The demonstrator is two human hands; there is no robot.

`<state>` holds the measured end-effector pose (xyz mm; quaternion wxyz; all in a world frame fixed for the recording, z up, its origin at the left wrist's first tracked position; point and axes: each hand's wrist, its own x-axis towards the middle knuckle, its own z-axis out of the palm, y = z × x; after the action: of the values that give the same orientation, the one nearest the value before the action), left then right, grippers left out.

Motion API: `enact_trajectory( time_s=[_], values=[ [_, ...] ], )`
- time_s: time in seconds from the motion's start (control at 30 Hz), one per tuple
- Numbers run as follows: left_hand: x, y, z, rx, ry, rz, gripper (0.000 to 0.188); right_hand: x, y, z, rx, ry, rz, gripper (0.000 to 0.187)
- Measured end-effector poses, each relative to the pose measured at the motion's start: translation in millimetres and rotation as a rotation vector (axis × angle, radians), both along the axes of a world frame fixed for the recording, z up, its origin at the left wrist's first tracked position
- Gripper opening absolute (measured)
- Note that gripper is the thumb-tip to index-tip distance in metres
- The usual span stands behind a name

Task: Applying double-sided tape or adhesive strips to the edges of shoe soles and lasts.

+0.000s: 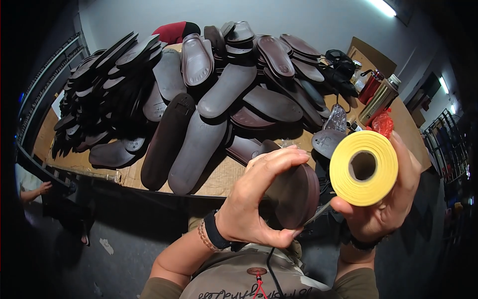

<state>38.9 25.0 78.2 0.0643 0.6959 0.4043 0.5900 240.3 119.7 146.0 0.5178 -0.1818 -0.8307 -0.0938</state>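
Observation:
My left hand [254,204] is wrapped round dark brown shoe soles [298,197], seen end-on; they look like two pressed together. In my right hand [381,217] is a roll of yellow tape [343,164] with a hollow core, its flat side facing up. A thin strip [318,214] runs between the roll and the lower edge of the soles. Whether it is stuck to them cannot be made out. Beyond my hands, a big heap of grey and brown soles [226,92] covers the wooden table [132,177].
At the table's right stand a gold flask [381,99] and a red flask [371,85], with a red plastic bag [382,123] beside them. Behind the heap shows someone's red clothing [172,33]. A person's hand [45,188] appears at far left. Metal racks [445,137] stand at the right.

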Motion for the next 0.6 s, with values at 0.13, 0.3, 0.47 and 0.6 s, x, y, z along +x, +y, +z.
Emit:
enact_trajectory(
  time_s=[0.13, 0.3, 0.47, 0.6],
  values=[
    [1.5, -0.7, 0.7, -0.028, -0.015, -0.003, 0.09, -4.8, 2.9, 0.0, -0.022, 0.027, 0.054, 0.109],
    [2.5, -2.4, 2.7, -0.052, -0.035, -0.013, 0.089, -5.3, 2.8, 6.2, -0.007, -0.025, 0.046, 0.106],
    [2.3, -3.3, 4.3, -0.053, 0.023, -0.002, 0.09, -6.1, -0.9, 8.0, -0.045, -0.056, 0.017, 0.101],
    [6.0, -5.1, 4.0, -0.072, -0.027, -0.024, 0.088, -5.7, -2.4, 4.3, -0.139, -0.035, 0.047, 0.1]
  ],
)
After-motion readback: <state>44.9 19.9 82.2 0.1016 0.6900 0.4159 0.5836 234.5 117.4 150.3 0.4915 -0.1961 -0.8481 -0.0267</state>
